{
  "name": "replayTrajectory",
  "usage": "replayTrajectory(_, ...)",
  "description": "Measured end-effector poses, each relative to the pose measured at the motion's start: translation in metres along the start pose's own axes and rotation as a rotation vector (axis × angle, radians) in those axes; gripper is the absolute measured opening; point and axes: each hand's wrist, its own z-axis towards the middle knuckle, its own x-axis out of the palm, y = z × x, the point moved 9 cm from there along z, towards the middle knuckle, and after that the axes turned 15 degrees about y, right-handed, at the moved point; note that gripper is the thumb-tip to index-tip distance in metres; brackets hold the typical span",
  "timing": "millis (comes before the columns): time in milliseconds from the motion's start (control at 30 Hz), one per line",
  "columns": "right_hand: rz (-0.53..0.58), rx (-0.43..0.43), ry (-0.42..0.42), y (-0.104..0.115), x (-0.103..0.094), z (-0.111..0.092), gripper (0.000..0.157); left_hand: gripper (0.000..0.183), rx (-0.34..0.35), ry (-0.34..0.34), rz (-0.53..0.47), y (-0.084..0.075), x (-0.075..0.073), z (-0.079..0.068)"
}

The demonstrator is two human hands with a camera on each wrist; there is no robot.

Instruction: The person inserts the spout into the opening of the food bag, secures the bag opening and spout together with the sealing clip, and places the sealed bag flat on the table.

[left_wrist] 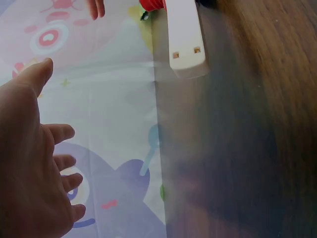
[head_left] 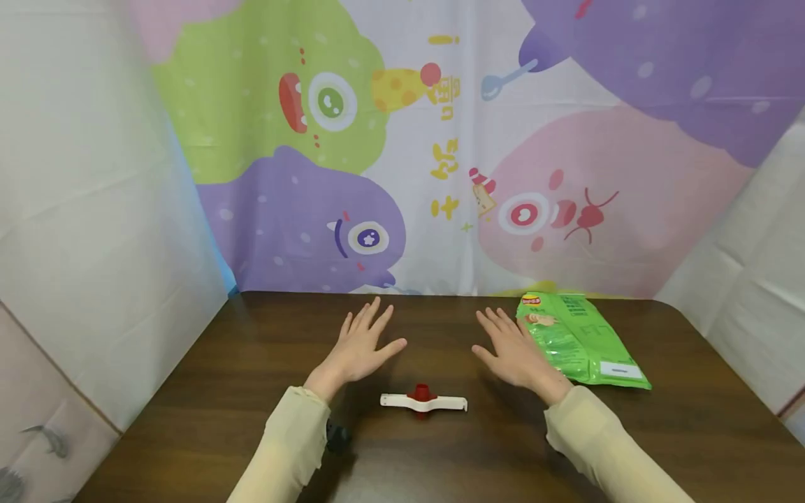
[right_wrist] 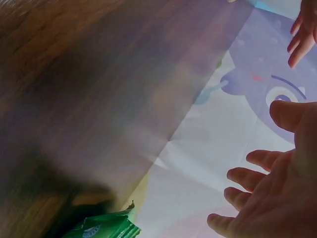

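Note:
My left hand [head_left: 360, 347] is held out over the table, its fingers straight and spread, holding nothing. Level with it on the other side, my right hand [head_left: 514, 351] is likewise spread and holds nothing. Between and nearer than the hands lies a white bar-shaped bag clip with a red spout [head_left: 402, 401] at its middle. One white end of the clip [left_wrist: 186, 44] shows large in the left wrist view, apart from the left fingers. A green chip bag [head_left: 581, 339] lies flat just right of the right hand, partly behind it; its corner [right_wrist: 106, 225] shows in the right wrist view.
The dark wooden table [head_left: 415, 461] ends at a hanging cloth [head_left: 434, 258] printed with cartoon monsters. Pale cloth walls [head_left: 94, 175] stand at both sides. A small dark object [head_left: 337, 438] is beside the left sleeve.

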Motion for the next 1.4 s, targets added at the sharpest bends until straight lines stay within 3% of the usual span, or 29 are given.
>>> replayTrajectory(600,-0.008,-0.036,0.063,0.014,0.007,-0.002,0.056,0.072,0.012,0.065,-0.008,-0.003,0.006,-0.005)
replayTrajectory(967,0.019,-0.039,0.145,0.021,0.018,-0.009,0.053,0.072,0.013,0.113,-0.009,-0.002,0.020,-0.010)
replayTrajectory(1400,0.025,-0.048,0.147,0.029,0.020,-0.014,0.043,0.074,0.022,0.194,-0.006,-0.007,0.029,-0.016)
